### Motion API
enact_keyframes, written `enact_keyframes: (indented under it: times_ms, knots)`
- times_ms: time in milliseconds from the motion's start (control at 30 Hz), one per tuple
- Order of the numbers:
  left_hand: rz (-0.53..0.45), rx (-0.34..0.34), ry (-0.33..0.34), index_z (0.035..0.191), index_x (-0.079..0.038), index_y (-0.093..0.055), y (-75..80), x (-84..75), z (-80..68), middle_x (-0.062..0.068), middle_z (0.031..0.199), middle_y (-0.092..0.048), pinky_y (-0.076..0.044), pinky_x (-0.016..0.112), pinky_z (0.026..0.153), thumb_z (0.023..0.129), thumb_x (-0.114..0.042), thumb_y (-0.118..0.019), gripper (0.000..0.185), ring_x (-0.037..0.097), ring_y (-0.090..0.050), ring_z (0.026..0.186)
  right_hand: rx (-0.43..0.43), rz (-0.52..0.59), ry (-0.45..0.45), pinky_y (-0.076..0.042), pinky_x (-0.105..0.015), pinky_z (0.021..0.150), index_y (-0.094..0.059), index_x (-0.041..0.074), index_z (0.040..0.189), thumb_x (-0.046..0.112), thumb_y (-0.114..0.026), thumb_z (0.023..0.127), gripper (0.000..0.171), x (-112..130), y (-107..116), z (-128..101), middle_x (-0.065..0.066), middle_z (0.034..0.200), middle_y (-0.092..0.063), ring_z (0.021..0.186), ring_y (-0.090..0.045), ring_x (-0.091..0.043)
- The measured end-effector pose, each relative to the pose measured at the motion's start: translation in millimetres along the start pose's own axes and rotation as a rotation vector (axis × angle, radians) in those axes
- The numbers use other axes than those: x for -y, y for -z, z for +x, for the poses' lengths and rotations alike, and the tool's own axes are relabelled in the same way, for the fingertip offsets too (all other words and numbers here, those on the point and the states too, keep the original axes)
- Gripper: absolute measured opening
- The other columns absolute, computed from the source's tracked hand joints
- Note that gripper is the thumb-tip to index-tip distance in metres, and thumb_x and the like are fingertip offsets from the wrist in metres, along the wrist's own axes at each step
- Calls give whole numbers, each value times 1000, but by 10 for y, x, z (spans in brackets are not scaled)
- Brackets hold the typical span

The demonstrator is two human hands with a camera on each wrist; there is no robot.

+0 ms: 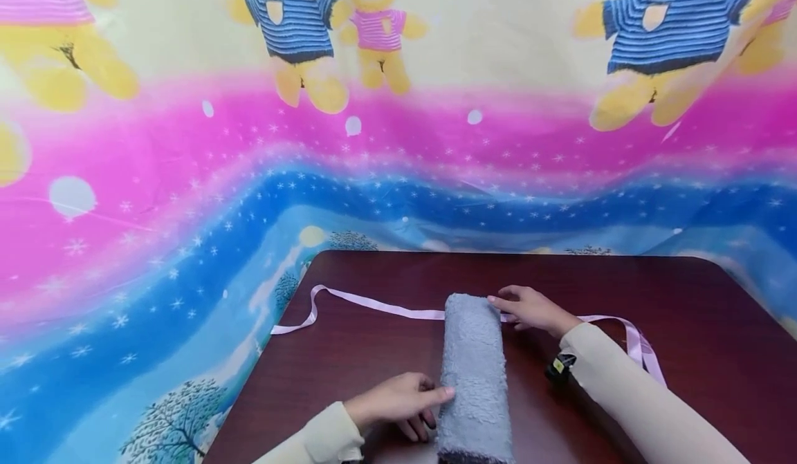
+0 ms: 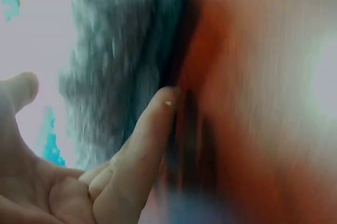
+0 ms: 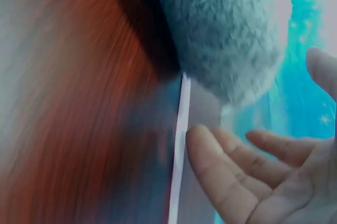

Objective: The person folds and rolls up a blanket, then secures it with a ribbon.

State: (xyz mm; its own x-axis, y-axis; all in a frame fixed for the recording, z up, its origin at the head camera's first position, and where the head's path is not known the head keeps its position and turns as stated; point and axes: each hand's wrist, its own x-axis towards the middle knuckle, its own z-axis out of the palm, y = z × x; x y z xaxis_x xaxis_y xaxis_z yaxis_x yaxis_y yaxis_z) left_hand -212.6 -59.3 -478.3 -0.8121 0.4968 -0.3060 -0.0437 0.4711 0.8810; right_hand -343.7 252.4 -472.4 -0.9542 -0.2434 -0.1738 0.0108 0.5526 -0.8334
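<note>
Rolled grey fluffy towel [image 1: 474, 374] lying lengthwise on dark reddish-brown wooden table [image 1: 685, 326], across thin pale pink satin ribbon [image 1: 373, 304]. Left hand [image 1: 398, 403] beside near end of roll, fingers [image 2: 145, 145] straight, forefinger touching towel's side. Right hand [image 1: 529, 308] at far end, fingers [image 3: 226, 176] relaxed and apart, resting over ribbon, touching towel. Colourful teddy-bear printed cloth [image 1: 373, 139] behind.
</note>
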Motion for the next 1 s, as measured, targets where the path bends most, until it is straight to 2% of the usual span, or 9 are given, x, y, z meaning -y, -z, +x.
enact_keyframes:
  times_ms: [67, 133, 267, 367, 500, 633, 733, 900, 1000]
  knots:
    - [-41, 14, -4, 121, 3, -53, -84, 3, -7, 8, 75, -66, -55, 40, 48, 89, -44, -69, 59, 27, -67, 58, 6, 25, -33, -56, -42, 76, -37, -6, 142, 61, -62, 86, 91, 29, -38, 47, -25, 129, -53, 98, -65, -28]
    - [-70, 17, -17, 129, 6, -48, -136, 4, 16, 7, 77, -66, -55, 40, 48, 86, -34, -74, 65, 26, -66, 58, 18, 24, -57, -56, -43, 74, -42, -7, 139, 62, -63, 85, 90, 41, -75, 82, -26, 121, -56, 94, -65, -28]
    - [-104, -2, -72, 134, 2, -46, -193, -2, 75, 4, 84, -65, -55, 38, 50, 81, -19, -79, 66, 20, -65, 62, 75, 14, -85, -55, -41, 71, -62, -4, 116, 61, -66, 84, 73, 65, -165, 113, -16, 95, -64, 81, -63, -24]
    - [-25, -24, -163, 130, -6, -51, -187, -17, 111, -3, 94, -65, -55, 31, 65, 77, -17, -80, 61, 11, -64, 77, 116, 68, -53, -55, -41, 73, -65, -2, 107, 56, -68, 85, 62, 85, -230, 120, -10, 94, -65, 82, -64, -23]
    - [50, -26, -253, 135, -12, -50, -162, -41, 137, -10, 111, -62, -45, 22, 87, 75, -18, -81, 67, 3, -57, 101, 156, 295, 18, -55, -44, 77, -55, -5, 122, 38, -70, 90, 56, 113, -285, 136, -16, 109, -61, 92, -64, -27]
    - [39, -40, -269, 146, -14, -39, -170, -49, 162, -6, 125, -56, -42, 24, 93, 78, -21, -80, 80, 6, -53, 111, 127, 492, 70, -54, -45, 78, -48, -5, 126, 25, -71, 91, 52, 161, -268, 153, -19, 114, -57, 95, -62, -28]
    - [50, -84, -267, 150, -13, -31, -183, -53, 206, 0, 130, -55, -42, 25, 93, 81, -23, -77, 85, 8, -53, 113, 72, 509, 100, -54, -45, 77, -45, -4, 130, 26, -71, 90, 57, 210, -209, 186, -19, 115, -57, 94, -62, -28]
    - [34, -167, -234, 152, -5, -24, -178, -80, 353, 18, 132, -56, -48, 28, 87, 85, -25, -75, 86, 15, -63, 102, -17, 529, 99, -54, -46, 79, -40, -1, 139, 34, -73, 88, 70, 286, -68, 313, -21, 125, -52, 99, -61, -28]
    - [10, -210, -224, 152, -5, -25, -166, -103, 457, 22, 132, -55, -51, 30, 83, 86, -24, -74, 84, 19, -66, 97, -59, 563, 91, -53, -43, 81, -38, 0, 142, 36, -72, 89, 73, 291, -11, 412, -21, 130, -49, 103, -58, -27]
